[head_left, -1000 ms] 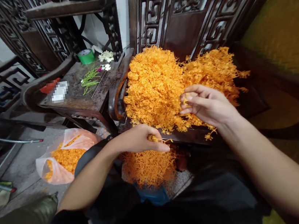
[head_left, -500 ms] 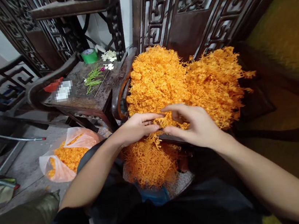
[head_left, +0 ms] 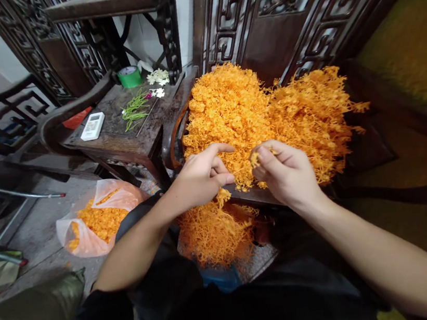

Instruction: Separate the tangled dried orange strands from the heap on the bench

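Over the chair seat, your hands meet at the front edge of the orange pile [head_left: 262,111]. Your right hand [head_left: 288,173] is pinched shut, thumb and fingers gripping a small orange sprig [head_left: 255,158] just above the heap. Your left hand [head_left: 202,177] is half curled, forefinger stretched out, lower fingers closed on a tuft [head_left: 223,196] hanging over the second heap [head_left: 215,233] below. Left of you, on the floor, a plastic bag [head_left: 96,222] holds more orange bits. On the side table [head_left: 116,136] sit a remote [head_left: 92,126], green stems [head_left: 133,107] and tape [head_left: 129,76].
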### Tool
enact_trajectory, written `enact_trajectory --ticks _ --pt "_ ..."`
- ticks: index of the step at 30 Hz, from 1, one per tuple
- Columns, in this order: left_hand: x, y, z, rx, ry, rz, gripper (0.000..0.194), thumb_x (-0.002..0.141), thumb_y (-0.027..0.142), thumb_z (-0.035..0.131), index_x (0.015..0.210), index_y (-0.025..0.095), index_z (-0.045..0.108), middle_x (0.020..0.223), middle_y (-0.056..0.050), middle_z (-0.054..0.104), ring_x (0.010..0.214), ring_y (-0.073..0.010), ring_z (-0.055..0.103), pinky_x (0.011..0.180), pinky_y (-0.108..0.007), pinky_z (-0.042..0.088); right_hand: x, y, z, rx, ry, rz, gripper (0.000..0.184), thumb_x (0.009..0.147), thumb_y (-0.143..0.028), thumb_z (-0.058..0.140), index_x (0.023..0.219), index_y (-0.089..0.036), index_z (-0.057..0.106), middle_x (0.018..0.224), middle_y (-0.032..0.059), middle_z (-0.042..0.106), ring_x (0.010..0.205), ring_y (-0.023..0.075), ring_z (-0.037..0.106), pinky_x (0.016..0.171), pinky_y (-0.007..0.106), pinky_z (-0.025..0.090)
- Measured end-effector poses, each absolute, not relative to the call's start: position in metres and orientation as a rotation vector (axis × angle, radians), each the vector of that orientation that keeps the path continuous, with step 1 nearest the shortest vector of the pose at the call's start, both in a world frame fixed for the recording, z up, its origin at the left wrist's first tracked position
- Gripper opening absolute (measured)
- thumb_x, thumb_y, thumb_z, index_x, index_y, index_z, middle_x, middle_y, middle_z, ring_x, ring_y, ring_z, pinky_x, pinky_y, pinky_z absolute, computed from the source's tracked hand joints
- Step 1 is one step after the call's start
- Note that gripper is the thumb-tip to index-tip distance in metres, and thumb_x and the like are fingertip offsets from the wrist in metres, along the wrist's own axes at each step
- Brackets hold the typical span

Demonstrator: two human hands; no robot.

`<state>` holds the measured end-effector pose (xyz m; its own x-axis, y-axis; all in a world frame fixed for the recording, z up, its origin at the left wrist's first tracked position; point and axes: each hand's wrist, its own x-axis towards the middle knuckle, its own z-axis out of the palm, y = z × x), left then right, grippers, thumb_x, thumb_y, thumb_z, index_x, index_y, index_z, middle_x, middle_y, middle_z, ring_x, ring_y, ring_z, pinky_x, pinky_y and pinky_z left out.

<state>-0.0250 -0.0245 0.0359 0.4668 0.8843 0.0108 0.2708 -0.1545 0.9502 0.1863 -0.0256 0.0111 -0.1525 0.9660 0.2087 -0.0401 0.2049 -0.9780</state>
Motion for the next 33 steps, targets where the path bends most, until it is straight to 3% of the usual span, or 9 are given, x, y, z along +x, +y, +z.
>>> enact_trajectory --ticks 5,9,11,15,18,22,26,30,33 --pt "-0.035 -0.019 0.038 1.472 0.913 0.643 0.051 0.077 0.014 0.074 0.126 0.014 0.059 0.073 0.000 0.070 0.064 -0.0127 0.063 0.062 -0.026 0.045 0.223 0.004 0.034 -0.804 -0.973 1.109 0.043 0.086 -0.034 0.082 0.067 -0.021 0.045 0.062 -0.0050 0.028 0.051 0.0084 0.020 0.047 0.027 0.018" --pt "-0.033 -0.015 0.027 1.370 0.893 0.678 0.043 0.083 0.021 0.076 0.121 0.018 0.057 0.085 -0.005 0.077 0.071 -0.0138 0.069 0.067 -0.027 0.050 0.240 0.011 0.035 -0.912 -1.073 1.361 0.030 0.080 -0.040 0.084 0.074 -0.021 0.062 0.079 0.0051 0.065 0.053 0.0077 0.040 0.044 0.025 0.017" --pt "-0.028 -0.013 0.023 1.347 0.920 0.736 0.030 0.084 0.022 0.076 0.108 0.017 0.061 0.086 -0.007 0.077 0.074 -0.0140 0.072 0.070 -0.027 0.052 0.233 0.006 0.030 -0.928 -1.159 1.488 0.026 0.082 -0.042 0.083 0.084 -0.020 0.069 0.084 0.0087 0.071 0.051 0.0081 0.043 0.042 0.025 0.016" --pt "-0.022 -0.006 0.021 1.306 0.948 0.871 0.021 0.080 0.024 0.081 0.094 0.012 0.071 0.088 -0.008 0.078 0.079 -0.0141 0.073 0.078 -0.029 0.056 0.218 -0.004 0.029 -0.831 -1.105 1.595 0.034 0.081 -0.030 0.083 0.112 -0.022 0.073 0.076 -0.0011 0.061 0.043 0.0052 0.036 0.040 0.025 0.014" --pt "-0.021 -0.003 0.022 1.190 0.917 0.955 0.027 0.080 0.028 0.083 0.101 0.012 0.076 0.096 -0.010 0.080 0.084 -0.0161 0.074 0.082 -0.032 0.059 0.214 -0.007 0.033 -0.808 -1.094 1.652 0.029 0.084 -0.039 0.078 0.108 -0.023 0.074 0.067 -0.0046 0.045 0.044 0.0059 0.030 0.041 0.025 0.013" --pt "-0.018 -0.004 0.022 1.099 0.851 1.048 0.039 0.075 0.025 0.087 0.110 0.014 0.076 0.110 -0.011 0.079 0.094 -0.0178 0.074 0.083 -0.032 0.060 0.206 -0.014 0.027 -0.965 -1.417 1.415 0.046 0.092 -0.067 0.065 0.093 -0.021 0.072 0.059 -0.0051 0.037 0.045 0.0084 0.029 0.041 0.027 0.019" --pt "-0.012 -0.007 0.020 1.153 0.799 1.099 0.044 0.069 0.018 0.089 0.110 0.014 0.074 0.106 -0.010 0.078 0.096 -0.0171 0.072 0.088 -0.031 0.059 0.191 -0.023 0.016 -1.214 -1.856 0.913 0.044 0.089 -0.056 0.076 0.116 -0.021 0.072 0.057 -0.0055 0.048 0.048 0.0109 0.038 0.046 0.027 0.028" --pt "-0.011 -0.006 0.023 1.135 0.865 1.140 0.035 0.066 0.013 0.086 0.098 0.013 0.072 0.089 -0.006 0.074 0.078 -0.0143 0.069 0.067 -0.027 0.059 0.187 -0.021 0.014 -1.141 -1.798 0.736 0.029 0.098 -0.049 0.066 0.088 -0.022 0.068 0.066 0.0006 0.060 0.056 0.0131 0.049 0.053 0.030 0.038" --pt "-0.020 -0.001 0.029 1.047 0.903 1.287 0.029 0.061 0.006 0.083 0.087 0.013 0.071 0.080 -0.004 0.071 0.066 -0.0107 0.062 0.050 -0.020 0.048 0.203 -0.006 0.021 -1.039 -1.297 0.762 0.037 0.094 -0.053 0.071 0.077 -0.026 0.053 0.056 -0.0034 0.044 0.048 0.0115 0.037 0.045 0.029 0.029"
